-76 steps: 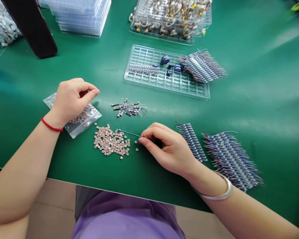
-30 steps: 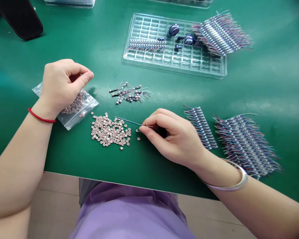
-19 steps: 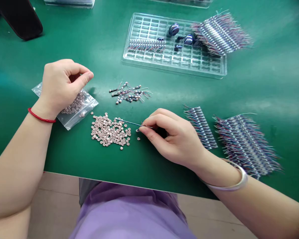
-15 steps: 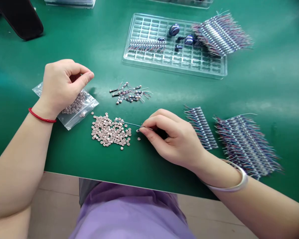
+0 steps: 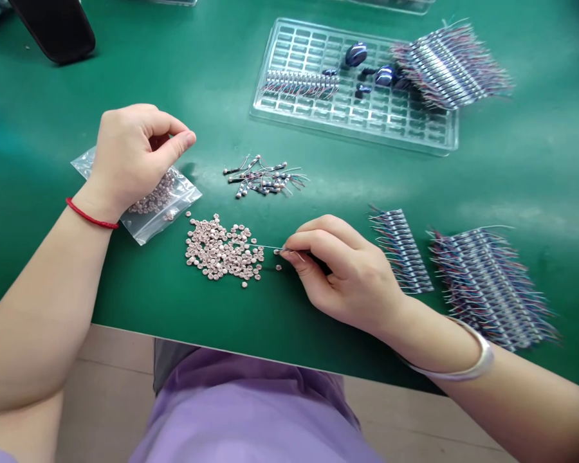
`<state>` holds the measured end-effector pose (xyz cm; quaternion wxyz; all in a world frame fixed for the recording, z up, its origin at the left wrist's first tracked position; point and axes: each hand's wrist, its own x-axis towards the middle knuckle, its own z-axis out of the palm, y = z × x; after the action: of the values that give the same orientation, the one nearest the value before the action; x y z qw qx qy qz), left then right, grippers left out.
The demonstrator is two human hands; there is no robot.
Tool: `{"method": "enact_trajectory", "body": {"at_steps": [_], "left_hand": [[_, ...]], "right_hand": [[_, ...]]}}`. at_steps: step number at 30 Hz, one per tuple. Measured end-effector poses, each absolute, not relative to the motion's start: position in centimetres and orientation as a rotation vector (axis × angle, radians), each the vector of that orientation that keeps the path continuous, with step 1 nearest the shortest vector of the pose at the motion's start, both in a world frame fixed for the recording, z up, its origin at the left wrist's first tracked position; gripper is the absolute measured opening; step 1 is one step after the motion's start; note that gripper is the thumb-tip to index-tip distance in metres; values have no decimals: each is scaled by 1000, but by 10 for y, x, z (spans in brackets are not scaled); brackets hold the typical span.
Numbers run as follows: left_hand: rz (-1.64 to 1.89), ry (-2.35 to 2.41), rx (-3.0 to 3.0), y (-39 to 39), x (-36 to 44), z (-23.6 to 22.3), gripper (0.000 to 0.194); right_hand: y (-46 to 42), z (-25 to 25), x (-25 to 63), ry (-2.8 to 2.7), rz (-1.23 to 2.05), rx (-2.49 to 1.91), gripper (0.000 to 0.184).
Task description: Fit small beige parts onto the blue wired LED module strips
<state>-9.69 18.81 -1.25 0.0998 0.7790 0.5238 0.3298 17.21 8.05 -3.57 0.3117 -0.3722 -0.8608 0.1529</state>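
Observation:
Between thumb and fingertips my right hand (image 5: 345, 273) pinches a thin wire (image 5: 266, 246). The wire points left, and its far end is over the right side of a pile of small pinkish round pieces (image 5: 215, 247). A short pale end sticks out at the thumb. My left hand (image 5: 142, 151) hovers over a clear zip bag (image 5: 186, 193) of similar pieces, thumb and forefinger pressed together; I cannot make out anything in them. Between and beyond the hands lies a loose heap of small dark wired parts with pinkish tips (image 5: 265, 177).
Two bundles of wired parts lie to the right, a small bundle (image 5: 403, 251) and a large bundle (image 5: 492, 289). A clear compartment tray (image 5: 313, 116) at the back holds a wired row, dark blue pieces and another bundle (image 5: 451, 67). A black slab-like object (image 5: 60, 32) stands back left.
The view has shifted, so everything sits a little further right. The wire in my right hand now shows a shorter length to the left, and its near end has tilted. My left hand keeps its pose.

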Motion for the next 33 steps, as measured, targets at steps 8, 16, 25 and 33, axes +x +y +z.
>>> {"method": "enact_trajectory", "body": {"at_steps": [8, 16, 25, 33], "left_hand": [[988, 1551, 2246, 189, -95, -14, 10], [957, 1572, 2269, 189, -94, -12, 8], [1000, 1546, 2248, 190, -94, -13, 7], [976, 1478, 2288, 185, -96, -9, 9]], "right_hand": [[81, -34, 172, -2279, 390, -989, 24], [86, -28, 171, -2317, 441, -956, 26], [84, -31, 169, -2284, 420, -979, 24], [82, -35, 169, -2183, 502, -1044, 21]]}}
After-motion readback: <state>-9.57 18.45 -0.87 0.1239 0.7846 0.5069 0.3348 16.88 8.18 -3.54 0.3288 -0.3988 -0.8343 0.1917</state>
